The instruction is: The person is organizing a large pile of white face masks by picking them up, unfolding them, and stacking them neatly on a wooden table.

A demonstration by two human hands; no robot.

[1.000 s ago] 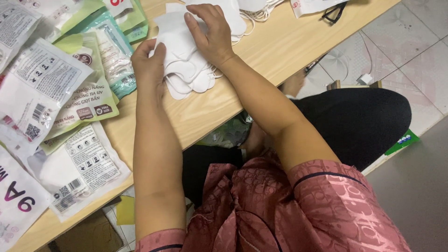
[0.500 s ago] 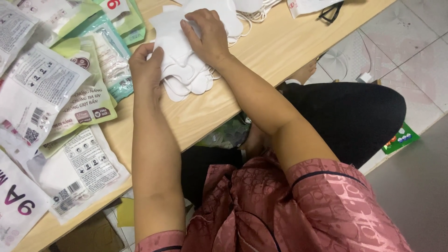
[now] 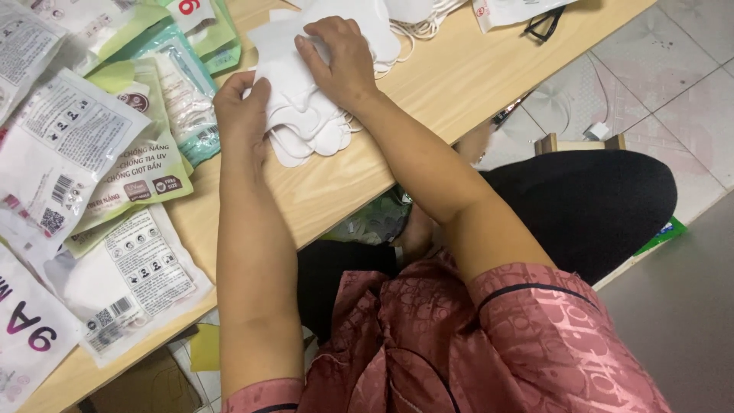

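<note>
White, green and pink over pale wood

The stack of plain white fabric face masks (image 3: 302, 115) lies on the light, faintly grained wooden worktop (image 3: 428, 92); beside it, flat plastic packets (image 3: 138, 164) show white panels with black print, lime green and teal edges. The satin sleeve (image 3: 535, 344) is dusty pink with a tone-on-tone woven pattern and dark piping; the trousers (image 3: 589, 206) are black.

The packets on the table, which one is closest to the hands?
The teal packet, lying just left of the left hand. The other packets, white or green-edged, lie farther left, toward the table's edge.
</note>
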